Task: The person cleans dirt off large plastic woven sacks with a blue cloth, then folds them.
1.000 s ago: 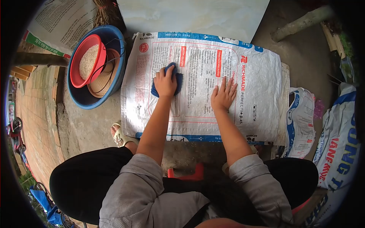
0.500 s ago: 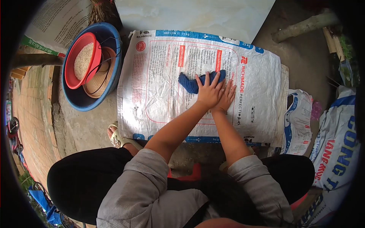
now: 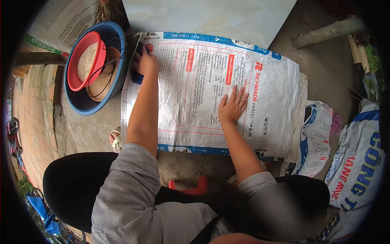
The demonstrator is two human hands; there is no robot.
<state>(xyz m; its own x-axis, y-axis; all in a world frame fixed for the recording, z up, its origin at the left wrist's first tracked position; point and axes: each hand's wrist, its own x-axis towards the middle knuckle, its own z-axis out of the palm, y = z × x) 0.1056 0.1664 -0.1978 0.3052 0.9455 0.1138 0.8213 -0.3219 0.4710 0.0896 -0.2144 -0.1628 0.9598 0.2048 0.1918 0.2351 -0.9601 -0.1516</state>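
Observation:
A white printed feed sack (image 3: 195, 97) with blue borders and red lettering lies flat in front of me. At the sack's left edge, my left hand (image 3: 148, 64) has its fingers bent around a dark blue cloth (image 3: 137, 77), pressing it against the plastic. Part of the cloth is hidden under that hand. My right hand (image 3: 233, 106) rests palm down right of the sack's middle, fingers stretched out, holding nothing.
Left of the sack stands a blue basin (image 3: 77, 106) containing a red bowl (image 3: 73, 79) of white grains and a woven tray. A pale smooth panel (image 3: 211, 18) is behind the sack. More printed sacks (image 3: 359, 154) and a log (image 3: 325, 32) lie on the right.
My left hand has moved left across the sack with the blue cloth, from the middle to the left edge. My right hand stays on the sack, now apart from the left.

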